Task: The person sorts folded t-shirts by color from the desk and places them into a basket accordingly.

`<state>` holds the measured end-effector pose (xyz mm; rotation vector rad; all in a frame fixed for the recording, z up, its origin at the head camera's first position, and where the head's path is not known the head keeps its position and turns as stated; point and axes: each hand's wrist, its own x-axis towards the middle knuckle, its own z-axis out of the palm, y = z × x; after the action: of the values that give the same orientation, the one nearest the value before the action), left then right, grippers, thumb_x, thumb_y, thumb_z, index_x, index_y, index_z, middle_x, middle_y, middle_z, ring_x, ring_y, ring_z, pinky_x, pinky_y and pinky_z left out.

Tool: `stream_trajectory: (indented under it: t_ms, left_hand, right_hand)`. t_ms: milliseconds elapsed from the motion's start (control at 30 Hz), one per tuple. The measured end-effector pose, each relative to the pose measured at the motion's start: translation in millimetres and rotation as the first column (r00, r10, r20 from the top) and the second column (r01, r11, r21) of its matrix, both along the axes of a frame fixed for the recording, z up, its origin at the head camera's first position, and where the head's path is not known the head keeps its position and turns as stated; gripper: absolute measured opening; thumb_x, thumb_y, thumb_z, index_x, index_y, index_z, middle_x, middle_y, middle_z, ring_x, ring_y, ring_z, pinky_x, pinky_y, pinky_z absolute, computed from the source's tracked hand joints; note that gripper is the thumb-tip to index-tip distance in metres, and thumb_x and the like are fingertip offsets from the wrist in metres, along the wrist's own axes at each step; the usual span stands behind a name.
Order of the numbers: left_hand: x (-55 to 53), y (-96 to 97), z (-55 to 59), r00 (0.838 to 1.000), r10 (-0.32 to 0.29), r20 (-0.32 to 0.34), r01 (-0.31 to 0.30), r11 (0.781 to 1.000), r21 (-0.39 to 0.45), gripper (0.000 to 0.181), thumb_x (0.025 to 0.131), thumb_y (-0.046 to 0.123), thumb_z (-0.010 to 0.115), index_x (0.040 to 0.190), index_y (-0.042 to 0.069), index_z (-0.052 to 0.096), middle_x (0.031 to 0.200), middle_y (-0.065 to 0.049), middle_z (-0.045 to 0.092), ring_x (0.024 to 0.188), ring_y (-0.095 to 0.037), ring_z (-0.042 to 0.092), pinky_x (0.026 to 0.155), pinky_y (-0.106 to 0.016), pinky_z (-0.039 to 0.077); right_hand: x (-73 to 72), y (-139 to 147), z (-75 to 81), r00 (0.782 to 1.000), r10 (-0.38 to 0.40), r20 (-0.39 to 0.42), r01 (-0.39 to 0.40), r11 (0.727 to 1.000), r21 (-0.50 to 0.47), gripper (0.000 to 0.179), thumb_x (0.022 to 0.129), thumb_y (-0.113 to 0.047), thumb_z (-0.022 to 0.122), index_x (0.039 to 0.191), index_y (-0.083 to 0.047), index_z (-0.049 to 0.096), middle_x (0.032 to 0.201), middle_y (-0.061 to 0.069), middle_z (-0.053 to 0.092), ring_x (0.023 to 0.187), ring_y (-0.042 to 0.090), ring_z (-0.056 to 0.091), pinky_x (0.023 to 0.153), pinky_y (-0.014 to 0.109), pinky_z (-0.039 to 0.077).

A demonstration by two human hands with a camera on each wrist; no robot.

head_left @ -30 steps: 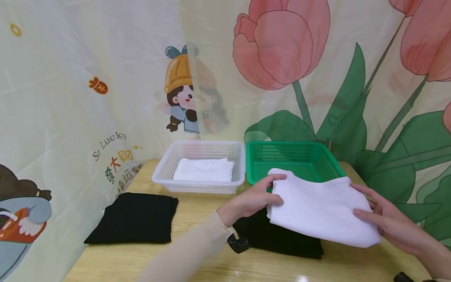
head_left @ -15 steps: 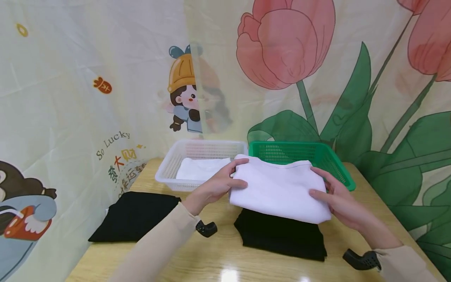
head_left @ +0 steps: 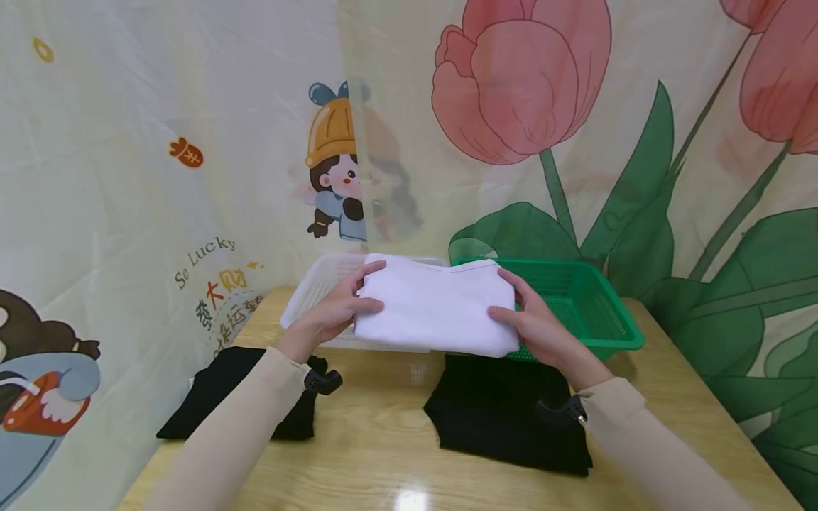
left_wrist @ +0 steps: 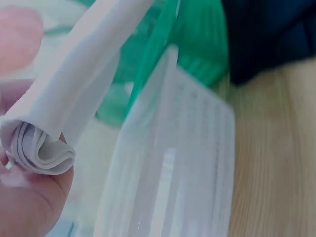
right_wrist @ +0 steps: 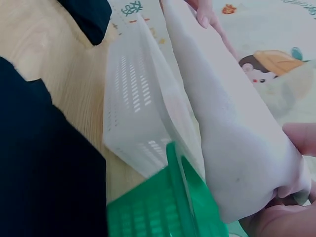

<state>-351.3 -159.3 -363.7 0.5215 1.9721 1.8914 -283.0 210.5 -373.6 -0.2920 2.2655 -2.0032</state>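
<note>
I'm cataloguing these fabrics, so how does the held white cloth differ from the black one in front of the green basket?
The white cloth is pale; the black cloth is dark. The white cloth is held up off the table by the left hand and right hand, while the black cloth lies on the table. Both look folded.

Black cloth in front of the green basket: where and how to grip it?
Probably pinched at its left and right ends, from the near side: the black cloth lies flat on the table, its far edge close to the green basket.
</note>
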Motion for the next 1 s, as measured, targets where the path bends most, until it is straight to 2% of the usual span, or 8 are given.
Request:
stream_trajectory:
  t_ms: [167, 300, 467, 700, 867, 1000]
  left_hand:
    - [-21.1, -28.4, 0.9, 0.998, 0.054, -0.019, -0.055, 0.997, -0.054, 0.086, 0.098, -0.002, 0.069, 0.167, 0.031, 0.030, 0.177, -0.005, 0.009, 0.152, -0.034, 0.027, 0.119, -0.054, 0.035]
    - [-37.0, -47.4, -0.1, 0.996, 0.092, -0.022, -0.093, 0.993, -0.066, 0.086, 0.098, -0.003, 0.067, 0.168, 0.030, 0.029, 0.179, -0.005, 0.000, 0.156, -0.034, 0.020, 0.126, -0.060, 0.025]
    - [-51.1, -67.4, 0.9, 0.992, 0.124, -0.032, -0.126, 0.989, -0.081, 0.087, 0.098, -0.006, 0.066, 0.169, 0.027, 0.027, 0.178, -0.006, 0.000, 0.156, -0.035, 0.020, 0.125, -0.061, 0.024]
    - [-67.1, -90.8, -4.6, 0.990, 0.135, -0.031, -0.139, 0.979, -0.151, 0.089, 0.100, -0.001, 0.068, 0.170, 0.027, 0.022, 0.179, -0.009, -0.002, 0.156, -0.037, 0.018, 0.125, -0.061, 0.025]
    - [-73.7, -104.1, -12.6, 0.987, 0.158, -0.024, -0.159, 0.968, -0.193, 0.089, 0.100, 0.001, 0.070, 0.170, 0.028, 0.022, 0.179, -0.010, 0.000, 0.156, -0.041, 0.019, 0.123, -0.064, 0.029]
    - [-76.1, -107.1, -15.8, 0.983, 0.183, -0.020, -0.183, 0.960, -0.214, 0.090, 0.099, 0.003, 0.072, 0.170, 0.031, 0.023, 0.179, -0.010, -0.001, 0.155, -0.044, 0.022, 0.121, -0.065, 0.033]
  right_hand:
    - [-27.2, -31, 0.5, 1.000, 0.002, 0.010, -0.002, 0.999, -0.038, 0.087, 0.106, -0.009, 0.066, 0.172, -0.023, 0.011, 0.170, 0.016, 0.020, 0.141, 0.042, 0.040, 0.113, 0.061, 0.045]
    - [-44.6, -53, 1.6, 0.999, -0.009, 0.036, 0.011, 0.998, -0.059, 0.087, 0.105, -0.008, 0.067, 0.172, -0.026, 0.014, 0.170, 0.013, 0.023, 0.142, 0.040, 0.043, 0.114, 0.060, 0.045]
    - [-62.5, -73, 1.4, 0.998, 0.022, 0.053, -0.018, 0.997, -0.075, 0.092, 0.102, -0.005, 0.070, 0.172, -0.027, 0.014, 0.172, 0.009, 0.020, 0.146, 0.037, 0.042, 0.115, 0.058, 0.045]
    - [-81.5, -95, -0.1, 0.999, 0.037, 0.037, -0.036, 0.999, -0.022, 0.094, 0.099, -0.001, 0.073, 0.171, -0.028, 0.018, 0.171, 0.011, 0.022, 0.149, 0.036, 0.037, 0.117, 0.057, 0.042]
    - [-92.9, -107, -6.8, 0.998, 0.027, 0.060, -0.028, 0.999, 0.018, 0.088, 0.099, -0.001, 0.072, 0.169, -0.032, 0.028, 0.169, 0.013, 0.025, 0.147, 0.039, 0.039, 0.116, 0.058, 0.044]
    - [-100.1, -113, -9.8, 0.998, 0.010, 0.057, -0.013, 0.999, 0.045, 0.084, 0.099, -0.001, 0.073, 0.167, -0.031, 0.032, 0.170, 0.013, 0.025, 0.147, 0.040, 0.041, 0.114, 0.059, 0.045]
